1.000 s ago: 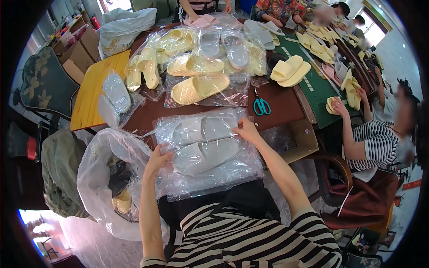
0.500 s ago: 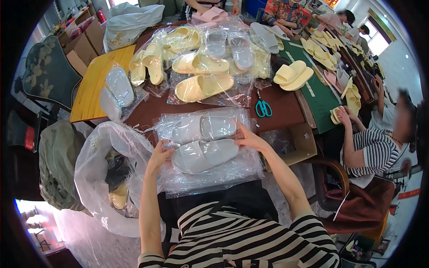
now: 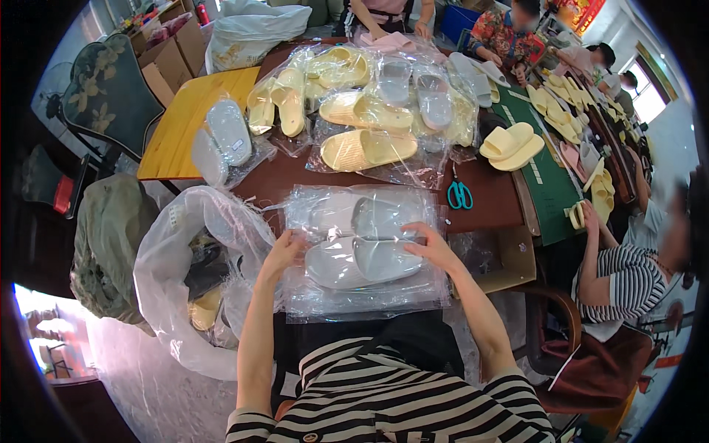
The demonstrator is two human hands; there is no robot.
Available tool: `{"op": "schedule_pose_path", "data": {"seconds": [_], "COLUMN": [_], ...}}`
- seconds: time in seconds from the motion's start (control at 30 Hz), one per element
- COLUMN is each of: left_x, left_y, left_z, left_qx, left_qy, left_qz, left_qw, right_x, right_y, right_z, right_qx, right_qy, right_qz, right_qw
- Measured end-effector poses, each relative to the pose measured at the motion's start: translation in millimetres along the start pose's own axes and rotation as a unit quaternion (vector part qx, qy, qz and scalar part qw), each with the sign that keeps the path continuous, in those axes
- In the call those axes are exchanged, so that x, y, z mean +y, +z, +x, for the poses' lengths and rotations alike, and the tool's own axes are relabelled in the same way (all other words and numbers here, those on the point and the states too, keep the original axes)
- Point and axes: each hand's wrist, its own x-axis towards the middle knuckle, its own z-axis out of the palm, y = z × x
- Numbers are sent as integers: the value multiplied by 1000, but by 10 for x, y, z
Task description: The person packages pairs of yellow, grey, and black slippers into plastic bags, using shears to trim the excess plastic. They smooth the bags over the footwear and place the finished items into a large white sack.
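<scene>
A pair of grey slippers (image 3: 365,262) lies side by side at the table's near edge, on a stack of clear plastic bags (image 3: 369,301). Shiny film shows around the pair; whether both are fully inside a bag I cannot tell. My left hand (image 3: 286,251) is at their left end, fingers curled against the film and the slipper edges. At the right end, my right hand (image 3: 434,249) has its thumb and fingers on the slippers' ends. Beyond them is a heap of bagged slippers, among them a yellow slipper (image 3: 368,150).
Teal-handled scissors (image 3: 459,195) lie right of the bags, near a loose yellow pair (image 3: 511,145). Bagged grey slippers (image 3: 230,133) rest at the left. A white sack (image 3: 173,277) stands beside my left arm, a cardboard box (image 3: 509,258) under the right edge. Co-workers sit around.
The view has shifted, so the scene sits farther right and lower. Both hands stay at the ends of the grey slippers; my right fingers have come slightly down along them.
</scene>
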Motion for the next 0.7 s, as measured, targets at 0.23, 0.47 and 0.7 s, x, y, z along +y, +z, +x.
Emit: {"op": "schedule_pose_path", "data": {"seconds": [0.23,0.47,0.7], "left_x": [-88,-93,156], "left_y": [72,321,352], "left_z": [23,-60,-52], "left_qx": [3,38,86], "left_qy": [13,76,19], "left_qz": [-41,68,56], "left_qw": [999,994,995], "right_x": [-180,-97,-87], "right_y": [-391,-951,-974], "right_z": [-450,-973,-876], "right_qx": [94,78,74], "right_qy": [44,67,78], "right_qz": [104,52,99], "right_qw": [989,993,989]}}
